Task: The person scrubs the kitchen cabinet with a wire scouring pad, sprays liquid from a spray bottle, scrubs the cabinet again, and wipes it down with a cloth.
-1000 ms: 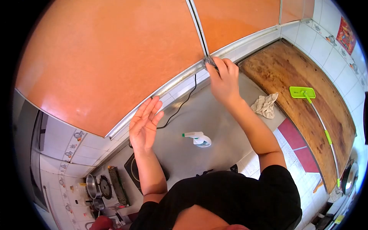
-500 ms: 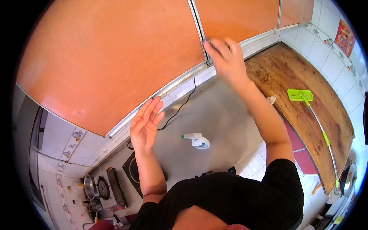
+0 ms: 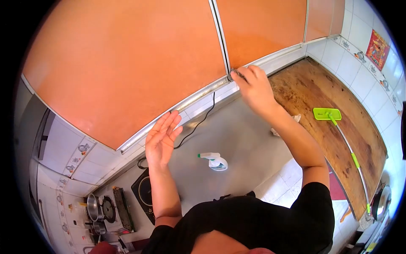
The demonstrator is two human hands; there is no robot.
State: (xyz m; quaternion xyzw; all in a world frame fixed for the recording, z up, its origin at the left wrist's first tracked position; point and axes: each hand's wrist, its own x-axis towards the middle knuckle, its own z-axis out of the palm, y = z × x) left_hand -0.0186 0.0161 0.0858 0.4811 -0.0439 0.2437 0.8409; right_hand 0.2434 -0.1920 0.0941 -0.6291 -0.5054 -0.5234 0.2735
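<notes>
Holding dark grey wiry scouring pad (image 3: 240, 75) at silver metal cabinet strip (image 3: 222, 42).
Right hand (image 3: 256, 91): grip closed round pad; left hand (image 3: 161, 142): grip wide, near glossy orange cabinet door (image 3: 127, 67).

Green mop (image 3: 355, 160) (flat-headed) lies on wooden tabletop (image 3: 308, 91).

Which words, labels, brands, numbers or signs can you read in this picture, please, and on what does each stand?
None can be read.
Green mop head: small dark marking, too small to read.
Spray bottle: bluish patch, perhaps a label, too small to read.
Red poster: too blurred to tell any words.
Dark scrubber in the right hand: no lettering visible.
</notes>
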